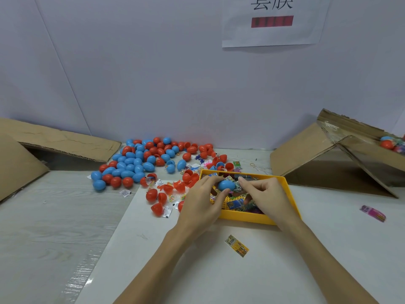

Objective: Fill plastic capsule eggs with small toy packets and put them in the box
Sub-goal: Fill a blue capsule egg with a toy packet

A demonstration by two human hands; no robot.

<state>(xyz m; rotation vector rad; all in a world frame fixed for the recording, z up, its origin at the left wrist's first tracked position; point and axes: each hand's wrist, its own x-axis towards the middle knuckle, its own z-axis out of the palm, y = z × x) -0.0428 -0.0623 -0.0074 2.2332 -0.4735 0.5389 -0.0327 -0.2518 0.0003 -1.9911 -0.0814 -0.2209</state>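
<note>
White wall behind, pale tabletop. Blue egg (226,185) sits sideways over the yellow tray (291,194), pinched by left hand (202,200). Right hand (266,197) pinches a packet (237,188) at its right end. Box (341,156) waits at the far right corner, with bare tabletop to the tray's right.

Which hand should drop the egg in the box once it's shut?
Right, probably. The box with finished eggs stands at far right, on the right hand's side. The left hand grips the blue egg now, so a handover is needed.
</note>
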